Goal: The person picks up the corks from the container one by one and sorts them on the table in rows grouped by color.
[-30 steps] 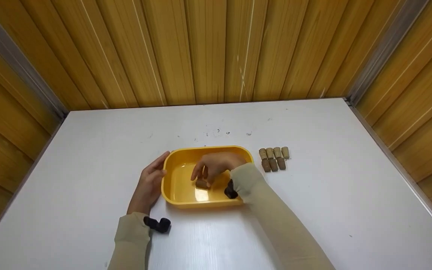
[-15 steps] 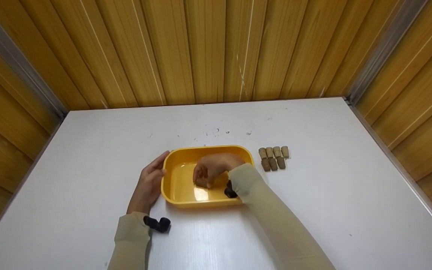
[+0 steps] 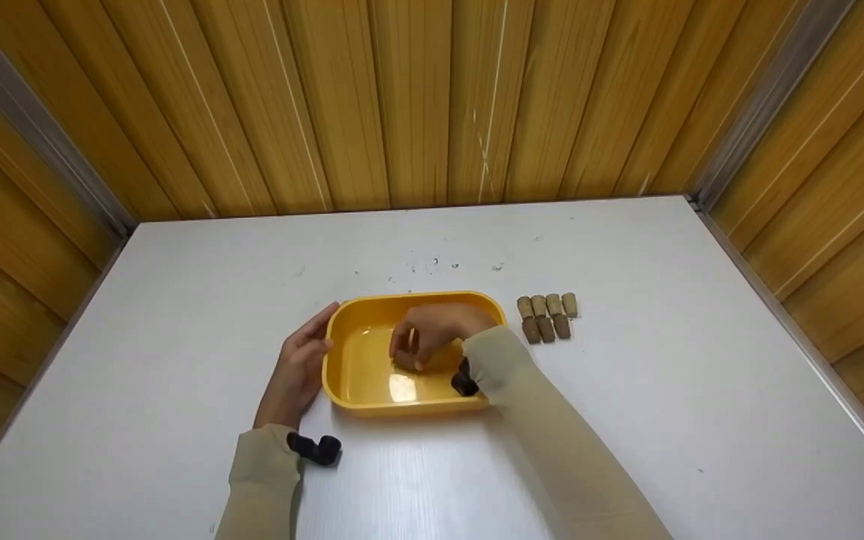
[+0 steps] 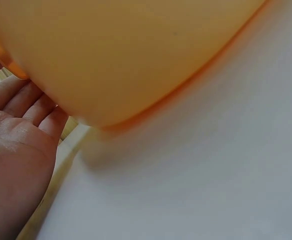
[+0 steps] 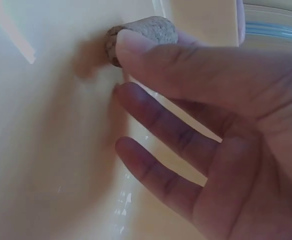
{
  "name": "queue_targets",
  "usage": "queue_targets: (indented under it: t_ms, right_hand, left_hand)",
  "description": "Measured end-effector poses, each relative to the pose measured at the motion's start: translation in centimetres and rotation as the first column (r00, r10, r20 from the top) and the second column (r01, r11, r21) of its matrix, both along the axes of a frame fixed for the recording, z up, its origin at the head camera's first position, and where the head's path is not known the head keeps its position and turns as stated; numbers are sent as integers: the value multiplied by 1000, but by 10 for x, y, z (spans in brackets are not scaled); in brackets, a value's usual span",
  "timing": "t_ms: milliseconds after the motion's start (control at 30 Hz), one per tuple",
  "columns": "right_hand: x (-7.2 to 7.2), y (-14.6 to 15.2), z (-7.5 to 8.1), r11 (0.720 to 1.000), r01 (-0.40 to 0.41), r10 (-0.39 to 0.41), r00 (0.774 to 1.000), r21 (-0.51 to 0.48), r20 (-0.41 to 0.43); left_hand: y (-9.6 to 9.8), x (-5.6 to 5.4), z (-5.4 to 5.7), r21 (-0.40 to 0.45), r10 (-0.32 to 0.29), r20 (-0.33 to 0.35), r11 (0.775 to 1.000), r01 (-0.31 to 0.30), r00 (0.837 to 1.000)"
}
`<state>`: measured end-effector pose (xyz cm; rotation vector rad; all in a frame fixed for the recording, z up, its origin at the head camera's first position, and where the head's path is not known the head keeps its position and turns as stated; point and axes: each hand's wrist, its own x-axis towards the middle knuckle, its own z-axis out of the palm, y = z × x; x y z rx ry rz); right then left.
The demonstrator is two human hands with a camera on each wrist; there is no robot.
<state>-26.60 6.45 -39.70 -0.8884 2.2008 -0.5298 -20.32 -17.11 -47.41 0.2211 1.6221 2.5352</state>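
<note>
A yellow tray (image 3: 357,409) with rounded corners stands in front of me. My left hand (image 3: 301,375) holds its left end, thumb at the rim and fingers along the outer wall. In the left wrist view, the fingers of that hand (image 4: 21,145) reach behind the tray's wall (image 4: 136,55). Inside the tray, my right hand (image 3: 436,330) pinches a brown cork (image 3: 406,361) close over the floor. The right wrist view shows the cork (image 5: 158,31) lying sideways between thumb and forefinger, the other fingers of the hand (image 5: 226,130) spread loosely below.
Right of the tray, several corks lie in two neat rows: light corks (image 3: 554,304) behind, dark brown corks (image 3: 546,330) in front. The white table (image 3: 214,300) meets wood-patterned panels (image 3: 409,105) at the back and sides.
My right fingers, looser around the cork a second ago, have drawn in on it; the cork has tilted and shifted slightly. My left hand and the tray stay put.
</note>
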Motion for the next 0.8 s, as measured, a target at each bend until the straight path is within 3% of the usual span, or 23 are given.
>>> queue_targets:
  t_ms: [300,800]
  right_hand:
    - [-2,9,6,999,23,-22,1000,-27,5]
    - [-1,39,31,989,80,-83,996,-122,-18]
  left_hand:
    - [1,-2,-1,0,18,10,1000,-18,1000]
    - [-1,-1,-2,-11,-23,10,1000,23,1000]
